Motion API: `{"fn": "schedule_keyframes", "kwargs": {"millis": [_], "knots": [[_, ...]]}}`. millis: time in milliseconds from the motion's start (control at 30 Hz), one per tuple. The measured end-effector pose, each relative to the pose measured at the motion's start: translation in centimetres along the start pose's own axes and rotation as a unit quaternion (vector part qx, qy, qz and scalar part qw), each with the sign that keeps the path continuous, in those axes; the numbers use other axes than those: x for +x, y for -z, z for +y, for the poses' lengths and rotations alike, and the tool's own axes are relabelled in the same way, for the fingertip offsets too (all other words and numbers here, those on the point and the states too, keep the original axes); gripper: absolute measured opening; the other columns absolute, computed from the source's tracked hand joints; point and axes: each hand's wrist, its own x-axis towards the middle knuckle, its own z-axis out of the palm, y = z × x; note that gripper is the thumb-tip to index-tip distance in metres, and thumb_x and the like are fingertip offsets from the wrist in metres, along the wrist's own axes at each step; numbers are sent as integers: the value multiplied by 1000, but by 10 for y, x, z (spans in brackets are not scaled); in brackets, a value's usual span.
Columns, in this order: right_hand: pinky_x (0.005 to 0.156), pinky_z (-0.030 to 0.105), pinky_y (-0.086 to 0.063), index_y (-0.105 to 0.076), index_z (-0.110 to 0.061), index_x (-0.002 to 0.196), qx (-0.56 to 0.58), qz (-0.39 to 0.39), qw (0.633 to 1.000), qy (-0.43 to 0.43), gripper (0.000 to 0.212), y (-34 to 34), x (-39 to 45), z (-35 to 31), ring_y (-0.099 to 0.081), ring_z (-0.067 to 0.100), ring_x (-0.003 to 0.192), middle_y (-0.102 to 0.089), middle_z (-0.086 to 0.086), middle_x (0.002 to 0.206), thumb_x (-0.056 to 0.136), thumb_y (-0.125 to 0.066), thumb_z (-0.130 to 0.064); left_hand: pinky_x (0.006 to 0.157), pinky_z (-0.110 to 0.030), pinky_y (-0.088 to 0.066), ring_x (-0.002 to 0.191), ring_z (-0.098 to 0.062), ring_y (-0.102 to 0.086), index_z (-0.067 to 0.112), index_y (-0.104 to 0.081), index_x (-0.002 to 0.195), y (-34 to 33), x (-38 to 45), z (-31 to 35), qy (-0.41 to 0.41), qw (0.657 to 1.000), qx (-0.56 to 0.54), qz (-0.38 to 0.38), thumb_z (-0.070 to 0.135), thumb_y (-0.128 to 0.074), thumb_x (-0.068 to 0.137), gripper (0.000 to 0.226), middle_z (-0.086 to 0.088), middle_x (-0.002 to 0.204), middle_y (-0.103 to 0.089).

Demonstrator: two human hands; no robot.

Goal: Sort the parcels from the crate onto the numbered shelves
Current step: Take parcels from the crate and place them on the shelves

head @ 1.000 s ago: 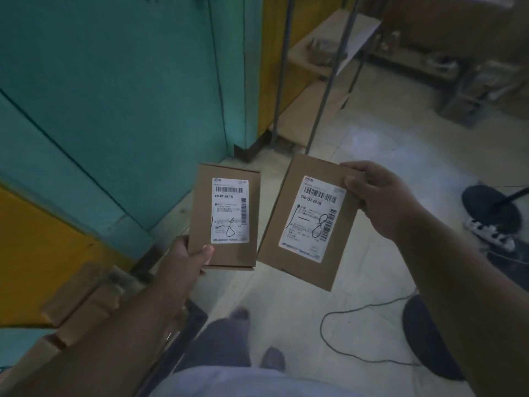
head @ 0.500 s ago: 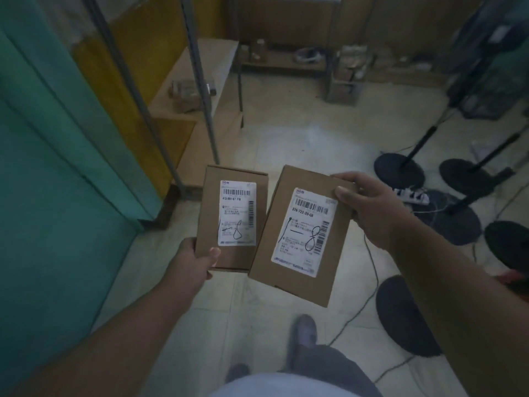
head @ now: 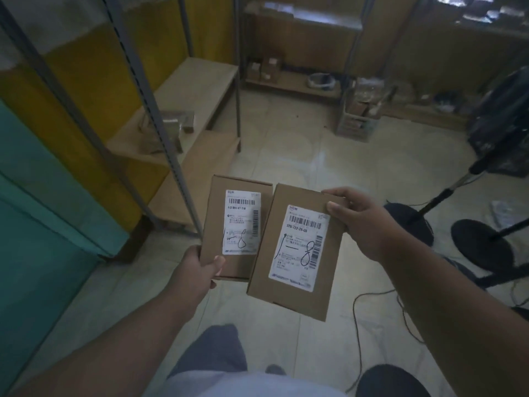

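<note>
We have only 1 view, from the head, looking forward and down. Our two hands are close to the lens; the floor (head: 286, 167) and the shelves (head: 197, 84) are farther away.

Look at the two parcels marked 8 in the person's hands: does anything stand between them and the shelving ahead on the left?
Nothing visible does. The left hand grips the smaller parcel, the right hand the larger parcel. Bare floor lies between them and the metal shelving. No shelf numbers are readable, so which shelf is 8 cannot be told.
</note>
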Motion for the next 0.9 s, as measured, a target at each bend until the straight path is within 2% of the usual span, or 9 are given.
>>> {"fn": "schedule_keyframes", "kwargs": {"millis": [133, 300, 433, 533, 600, 667, 800, 900], "knots": [[77, 45, -53, -69, -15, 112, -2, -25, 1000, 1, 20, 7, 91, -14, -66, 26, 83, -70, 12, 94, 99, -58, -5, 69, -35, -51, 95, -21, -63, 20, -58, 116, -18, 74, 32, 18, 999, -27, 17, 18, -62, 97, 20, -1, 107, -68], [75, 42, -55, -70, -17, 110, 17, 1, 1000, -7, 20, 28, 184, -29, -68, 23, 81, -70, 11, 93, 98, -60, -5, 69, -35, -51, 90, -21, -63, 16, -57, 115, -51, 174, 89, 19, 999, -38, 0, 16, -62, 97, 18, -3, 104, -67], [62, 26, -55, -70, -20, 107, 11, 0, 1000, -3, 20, 65, 248, -47, -70, 14, 74, -73, 2, 85, 98, -59, -5, 63, -32, -48, 81, -20, -63, 20, -56, 109, -88, 232, 135, 14, 999, -38, 1, 18, -63, 97, 14, -5, 100, -67], [60, 26, -54, -70, -21, 105, -2, -3, 1000, -3, 22, 88, 308, -49, -69, 13, 71, -73, 1, 83, 98, -59, -4, 62, -31, -48, 82, -21, -64, 19, -56, 110, -113, 271, 157, 15, 999, -28, 8, 19, -62, 97, 14, -2, 100, -68], [61, 28, -54, -70, -21, 105, -11, -35, 999, -2, 22, 100, 355, -50, -69, 15, 73, -72, 2, 85, 98, -58, -4, 68, -34, -51, 89, -22, -65, 17, -58, 113, -130, 297, 166, 28, 998, -47, 35, 18, -63, 96, 17, -5, 104, -69], [60, 27, -53, -70, -19, 105, -13, -80, 997, -1, 21, 107, 406, -52, -69, 14, 72, -72, 3, 85, 98, -58, -3, 66, -34, -51, 90, -24, -66, 15, -57, 115, -146, 319, 173, 40, 995, -55, 70, 19, -64, 96, 20, -6, 104, -69], [60, 30, -54, -67, -16, 106, -46, -166, 985, -8, 20, 106, 497, -67, -68, 14, 69, -71, 4, 83, 98, -56, -1, 73, -37, -55, 93, -22, -66, 18, -56, 115, -175, 336, 177, 91, 980, -99, 149, 17, -64, 96, 20, -1, 105, -68], [60, 29, -54, -67, -14, 107, -54, -235, 970, -19, 19, 96, 553, -80, -68, 14, 67, -71, 4, 81, 98, -55, -1, 70, -34, -51, 90, -21, -65, 20, -57, 113, -189, 341, 179, 127, 959, -148, 205, 15, -63, 96, 18, -2, 105, -69]]}}
